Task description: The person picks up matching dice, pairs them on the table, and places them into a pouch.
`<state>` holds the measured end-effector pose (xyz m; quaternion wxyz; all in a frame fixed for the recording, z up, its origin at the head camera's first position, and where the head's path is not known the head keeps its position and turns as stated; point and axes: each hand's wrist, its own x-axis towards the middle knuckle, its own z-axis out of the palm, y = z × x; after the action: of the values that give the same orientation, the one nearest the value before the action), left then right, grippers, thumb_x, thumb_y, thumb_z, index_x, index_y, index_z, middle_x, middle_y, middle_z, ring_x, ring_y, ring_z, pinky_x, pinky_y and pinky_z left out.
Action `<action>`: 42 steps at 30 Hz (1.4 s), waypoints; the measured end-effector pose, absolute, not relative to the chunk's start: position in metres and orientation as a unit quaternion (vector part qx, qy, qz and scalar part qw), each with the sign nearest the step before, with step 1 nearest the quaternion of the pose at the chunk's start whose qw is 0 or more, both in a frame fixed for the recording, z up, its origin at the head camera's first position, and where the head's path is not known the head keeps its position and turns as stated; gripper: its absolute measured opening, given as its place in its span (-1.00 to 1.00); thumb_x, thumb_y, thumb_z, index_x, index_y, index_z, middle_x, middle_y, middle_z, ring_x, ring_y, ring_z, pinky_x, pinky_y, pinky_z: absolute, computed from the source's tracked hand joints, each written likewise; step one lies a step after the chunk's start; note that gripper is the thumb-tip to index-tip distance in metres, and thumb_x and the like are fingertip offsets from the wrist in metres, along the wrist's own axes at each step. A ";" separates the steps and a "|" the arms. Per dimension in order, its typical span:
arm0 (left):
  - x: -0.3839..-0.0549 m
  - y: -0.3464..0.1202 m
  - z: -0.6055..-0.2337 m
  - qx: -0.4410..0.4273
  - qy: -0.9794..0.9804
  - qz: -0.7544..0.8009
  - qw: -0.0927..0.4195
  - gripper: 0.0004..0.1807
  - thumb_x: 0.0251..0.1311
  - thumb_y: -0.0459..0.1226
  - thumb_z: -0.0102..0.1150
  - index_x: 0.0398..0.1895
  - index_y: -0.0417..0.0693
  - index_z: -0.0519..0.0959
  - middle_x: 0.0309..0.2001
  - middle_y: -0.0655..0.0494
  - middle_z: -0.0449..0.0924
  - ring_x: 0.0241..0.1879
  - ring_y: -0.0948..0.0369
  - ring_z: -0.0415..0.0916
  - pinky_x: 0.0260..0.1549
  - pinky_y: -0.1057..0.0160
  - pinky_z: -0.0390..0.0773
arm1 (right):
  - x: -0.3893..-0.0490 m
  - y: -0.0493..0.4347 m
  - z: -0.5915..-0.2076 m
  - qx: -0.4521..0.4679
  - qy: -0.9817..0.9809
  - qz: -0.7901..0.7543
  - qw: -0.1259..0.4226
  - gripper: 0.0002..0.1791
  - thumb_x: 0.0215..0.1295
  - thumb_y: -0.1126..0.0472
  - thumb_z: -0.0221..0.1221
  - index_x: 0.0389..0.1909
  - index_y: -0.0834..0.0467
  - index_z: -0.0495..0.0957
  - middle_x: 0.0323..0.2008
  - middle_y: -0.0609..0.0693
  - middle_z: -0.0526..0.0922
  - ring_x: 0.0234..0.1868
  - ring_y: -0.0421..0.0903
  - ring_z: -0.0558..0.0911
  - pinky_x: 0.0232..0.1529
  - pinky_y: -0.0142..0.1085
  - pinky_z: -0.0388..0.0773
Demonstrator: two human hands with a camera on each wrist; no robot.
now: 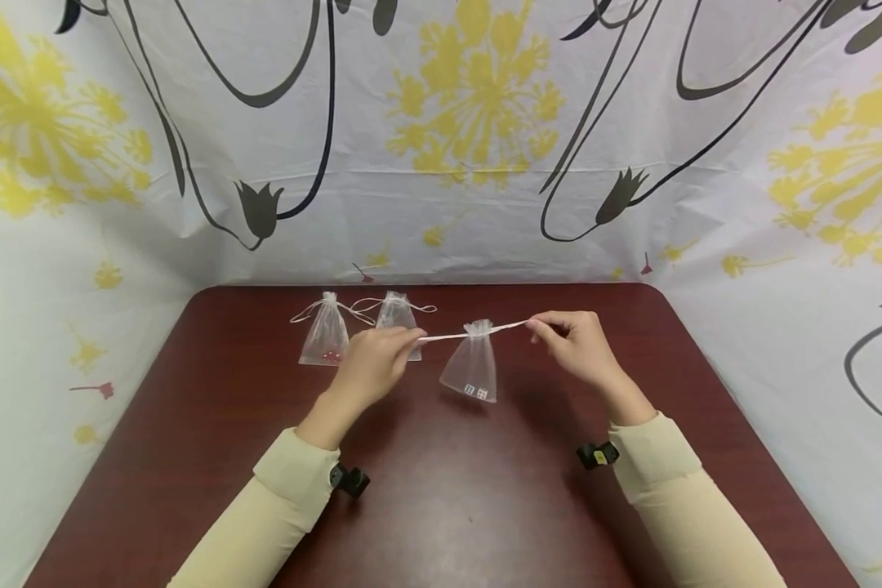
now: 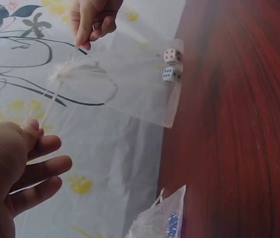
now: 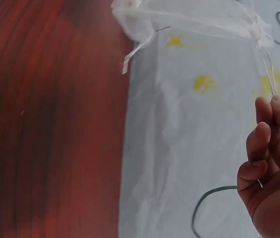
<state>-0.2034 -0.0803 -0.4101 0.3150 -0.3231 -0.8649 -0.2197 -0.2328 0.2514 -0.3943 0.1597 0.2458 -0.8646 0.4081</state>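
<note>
A sheer white drawstring pouch [image 1: 472, 364] with two white dice [image 1: 476, 392] at its bottom hangs above the table, its neck gathered. My left hand [image 1: 376, 359] pinches the drawstring on one side between thumb and forefinger. On the other side my right hand [image 1: 575, 341] pinches the opposite cord, and the string runs taut between them. In the left wrist view the dice [image 2: 171, 74] show dark pips through the mesh. The right wrist view has the right hand's fingers [image 3: 259, 141] bent, with the cord at the thumb tip.
Two more sheer pouches lie at the table's back left: one pouch [image 1: 325, 331] holds red dice, and the other pouch [image 1: 397, 312], partly behind my left hand, holds blue dice [image 2: 173, 225]. The dark red table [image 1: 441, 498] meets a patterned cloth [image 1: 441, 229] behind.
</note>
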 end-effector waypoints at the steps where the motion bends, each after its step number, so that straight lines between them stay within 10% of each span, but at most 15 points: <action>1: -0.206 -0.080 -0.410 -0.320 -0.872 -0.215 0.303 -0.86 0.30 -0.32 0.31 -0.13 -0.06 0.77 -0.30 0.08 0.78 -0.34 0.08 0.74 -0.42 0.08 0.68 | -0.236 0.251 -0.396 0.241 -0.868 0.405 0.158 -0.88 0.38 0.27 0.29 -0.37 0.12 0.75 -0.59 -0.11 0.66 -0.70 -0.22 0.47 -0.66 -0.42 0.40; 22: -0.269 -0.076 -0.424 -0.252 -0.941 -0.176 0.139 -0.80 0.43 -0.22 0.18 -0.17 -0.11 0.75 -0.36 0.05 0.74 -0.27 0.00 0.70 -0.15 0.01 0.64 | -0.289 0.214 -0.434 0.143 -0.910 0.350 0.170 -0.80 0.43 0.25 0.23 -0.27 0.29 0.75 -0.51 0.08 0.74 -0.58 -0.07 0.59 -0.42 -0.19 0.49; 31: -0.267 -0.083 -0.436 -0.225 -0.957 -0.175 0.058 -0.56 0.42 -0.17 0.21 0.27 -0.16 0.57 0.15 -0.11 0.64 0.24 -0.07 0.51 0.32 -0.03 0.39 | -0.284 0.201 -0.454 0.112 -0.918 0.355 0.140 -0.68 0.44 0.13 0.24 0.00 0.30 0.68 -0.16 0.18 0.77 -0.15 0.12 0.73 -0.05 0.02 0.61; 42: -0.244 -0.109 -0.432 -0.194 -0.960 -0.170 0.110 -0.60 0.47 -0.13 0.11 0.23 -0.14 0.61 0.20 -0.10 0.61 0.24 -0.08 0.51 0.25 -0.08 0.45 | -0.258 0.197 -0.444 0.120 -0.920 0.318 0.195 -0.61 0.41 0.12 0.23 0.14 0.25 0.61 0.08 0.21 0.66 0.16 0.21 0.59 0.13 0.17 0.49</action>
<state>-0.2438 -0.1091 -0.4319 0.1096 -0.1936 -0.9600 -0.1699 -0.2578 0.1969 -0.4440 0.1953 0.1204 -0.9201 0.3176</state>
